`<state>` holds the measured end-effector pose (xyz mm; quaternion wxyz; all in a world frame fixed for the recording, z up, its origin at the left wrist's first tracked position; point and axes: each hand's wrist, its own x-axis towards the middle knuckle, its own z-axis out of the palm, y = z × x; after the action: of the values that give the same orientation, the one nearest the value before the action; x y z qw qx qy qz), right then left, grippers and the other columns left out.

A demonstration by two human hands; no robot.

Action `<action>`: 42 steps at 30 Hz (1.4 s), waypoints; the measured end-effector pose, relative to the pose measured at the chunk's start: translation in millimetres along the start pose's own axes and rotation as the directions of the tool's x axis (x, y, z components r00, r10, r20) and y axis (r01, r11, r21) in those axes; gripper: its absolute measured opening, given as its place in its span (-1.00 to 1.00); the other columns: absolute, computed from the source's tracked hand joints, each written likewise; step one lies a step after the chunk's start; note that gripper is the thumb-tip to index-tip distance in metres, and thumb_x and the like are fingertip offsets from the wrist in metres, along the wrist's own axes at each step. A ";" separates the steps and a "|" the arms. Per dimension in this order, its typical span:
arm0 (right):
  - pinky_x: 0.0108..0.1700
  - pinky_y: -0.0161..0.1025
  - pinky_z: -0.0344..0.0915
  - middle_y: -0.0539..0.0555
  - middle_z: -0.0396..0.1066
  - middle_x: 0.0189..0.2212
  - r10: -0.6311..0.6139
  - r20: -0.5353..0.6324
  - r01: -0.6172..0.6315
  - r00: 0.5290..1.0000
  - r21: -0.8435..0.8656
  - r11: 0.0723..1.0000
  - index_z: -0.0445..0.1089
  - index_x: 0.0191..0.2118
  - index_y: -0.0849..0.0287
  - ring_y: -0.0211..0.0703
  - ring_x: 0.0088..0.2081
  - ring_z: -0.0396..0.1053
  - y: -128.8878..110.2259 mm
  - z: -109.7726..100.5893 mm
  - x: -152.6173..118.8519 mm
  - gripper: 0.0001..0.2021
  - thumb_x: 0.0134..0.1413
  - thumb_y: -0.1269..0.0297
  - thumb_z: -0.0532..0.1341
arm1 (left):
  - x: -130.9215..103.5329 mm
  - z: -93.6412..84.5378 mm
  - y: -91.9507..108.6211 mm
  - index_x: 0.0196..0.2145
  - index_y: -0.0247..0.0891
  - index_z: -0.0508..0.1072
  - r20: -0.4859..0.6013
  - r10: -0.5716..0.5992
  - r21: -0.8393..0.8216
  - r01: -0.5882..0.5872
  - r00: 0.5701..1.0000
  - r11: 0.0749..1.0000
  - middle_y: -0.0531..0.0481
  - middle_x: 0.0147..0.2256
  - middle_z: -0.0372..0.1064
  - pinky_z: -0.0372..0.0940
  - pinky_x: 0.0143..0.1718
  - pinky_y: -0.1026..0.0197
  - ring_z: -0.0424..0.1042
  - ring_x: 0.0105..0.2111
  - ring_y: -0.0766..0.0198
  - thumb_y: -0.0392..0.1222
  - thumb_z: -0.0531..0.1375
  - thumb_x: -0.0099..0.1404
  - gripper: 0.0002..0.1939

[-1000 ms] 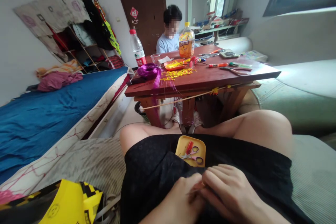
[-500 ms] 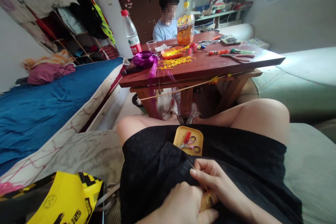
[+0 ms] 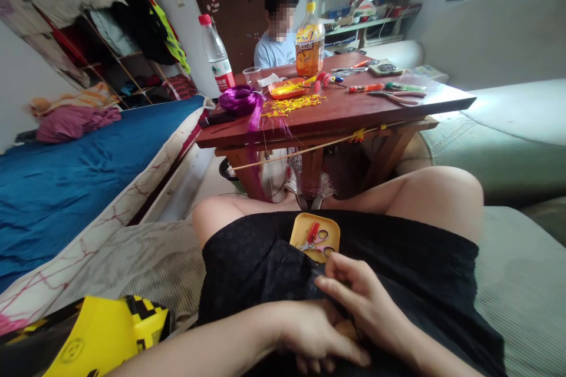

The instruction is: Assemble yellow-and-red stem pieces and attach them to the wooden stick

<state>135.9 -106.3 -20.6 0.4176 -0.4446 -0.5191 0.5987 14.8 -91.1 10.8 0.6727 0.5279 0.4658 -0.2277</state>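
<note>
Both hands meet low over the black cloth (image 3: 252, 271) on my lap. My left hand (image 3: 316, 333) reaches in from the lower left, fingers curled downward and partly hidden; what they hold cannot be made out. Beside it, my right hand (image 3: 360, 294) is closed, with thumb and index finger bent towards each other around something too small to name. A small tan piece (image 3: 347, 328) shows between the hands, mostly covered. Just beyond my right fingertips sits a yellow tray (image 3: 298, 224), holding pink-handled scissors (image 3: 326, 250) and a small red item (image 3: 313, 231).
Ahead stands a red-brown table (image 3: 345, 107) with purple thread (image 3: 241, 99), yellow strands (image 3: 294, 106), an orange dish (image 3: 287, 93), pliers (image 3: 398, 97) and bottles. A thin stick (image 3: 305, 150) crosses its front edge. Another person (image 3: 276, 50) sits behind. A yellow-and-black bag (image 3: 101, 330) lies left.
My left hand has turned and dropped lower, its forearm now stretching across from the left. My right hand has risen slightly; the thin line at its fingertips is no longer clear.
</note>
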 end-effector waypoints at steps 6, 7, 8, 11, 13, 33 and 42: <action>-0.66 -0.39 -0.27 -0.23 -0.08 -0.76 0.222 0.164 -0.269 0.961 0.383 0.884 0.07 -0.61 0.15 -0.46 -0.69 -0.24 22.8 8.1 8.9 -0.55 -0.24 -0.03 0.31 | 0.8 3.0 2.3 -0.61 -0.17 0.13 -0.008 0.024 0.084 -0.024 1.000 0.996 0.21 -0.78 0.04 0.08 -0.77 0.31 0.07 -0.81 0.38 -0.17 0.15 0.04 -0.78; -0.67 -0.39 -0.27 -0.23 -0.08 -0.77 0.234 0.177 -0.286 0.956 0.384 0.878 0.08 -0.61 0.15 -0.47 -0.70 -0.24 23.9 8.6 8.3 -0.55 -0.25 -0.04 0.31 | 0.6 4.0 1.2 -0.62 -0.17 0.12 -0.015 0.062 0.107 -0.060 0.998 0.993 0.21 -0.78 0.03 0.07 -0.76 0.30 0.05 -0.81 0.38 -0.18 0.14 0.04 -0.78; -0.67 -0.40 -0.27 -0.24 -0.08 -0.78 0.245 0.190 -0.302 0.951 0.389 0.870 0.08 -0.61 0.15 -0.47 -0.71 -0.24 24.4 8.9 7.7 -0.55 -0.26 -0.04 0.32 | 0.5 5.0 -0.3 -0.63 -0.17 0.11 -0.030 0.115 0.130 -0.110 0.993 0.985 0.22 -0.76 0.01 0.05 -0.74 0.31 0.04 -0.80 0.40 -0.19 0.13 0.03 -0.78; -0.67 -0.40 -0.26 -0.23 -0.06 -0.79 0.269 0.212 -0.335 0.939 0.400 0.853 0.09 -0.62 0.16 -0.48 -0.71 -0.23 24.3 9.1 6.1 -0.54 -0.30 -0.03 0.34 | 2.0 7.1 -5.0 -0.60 -0.19 0.18 -0.087 0.293 0.195 -0.272 0.952 0.942 0.20 -0.69 0.02 0.03 -0.67 0.32 0.03 -0.73 0.42 -0.23 0.14 -0.02 -0.86; -0.66 -0.41 -0.25 -0.23 -0.05 -0.79 0.277 0.205 -0.339 0.939 0.406 0.849 0.09 -0.63 0.16 -0.49 -0.71 -0.21 24.3 9.4 5.8 -0.54 -0.32 -0.04 0.34 | 2.9 8.2 -7.4 -0.55 -0.21 0.26 -0.111 0.354 0.223 -0.324 0.929 0.919 0.18 -0.64 0.05 0.04 -0.62 0.32 0.06 -0.67 0.40 -0.25 0.13 -0.03 -0.94; -0.57 -0.34 -0.04 -0.10 0.07 -0.65 -0.237 -0.366 0.160 0.900 -0.228 0.960 0.18 -0.57 0.15 -0.33 -0.60 0.01 -16.4 -37.1 -0.6 -0.68 0.00 0.06 0.19 | -9.2 -3.9 -20.4 -0.17 -0.16 0.14 -0.279 0.371 -0.391 -0.457 0.886 0.799 0.29 -0.66 0.14 -0.10 -0.84 0.46 -0.05 -0.82 0.53 -0.06 0.25 0.02 -0.54; -0.64 -0.37 -0.18 -0.16 0.02 -0.70 -0.062 -0.528 0.254 0.847 0.298 0.920 0.18 -0.52 0.14 -0.42 -0.67 -0.10 -33.2 -62.0 24.3 -0.71 -0.09 0.11 0.29 | 9.9 -37.2 -40.6 -0.33 -0.25 0.32 -0.833 0.186 -0.465 -0.842 0.521 0.275 0.05 -0.41 0.38 0.25 -0.60 0.35 0.29 -0.65 0.47 0.12 0.20 0.07 -0.62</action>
<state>190.8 -63.8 5.9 0.6618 -0.4583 -0.3083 0.5069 -27.4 -68.7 -18.3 0.6674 0.2972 0.4873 0.4784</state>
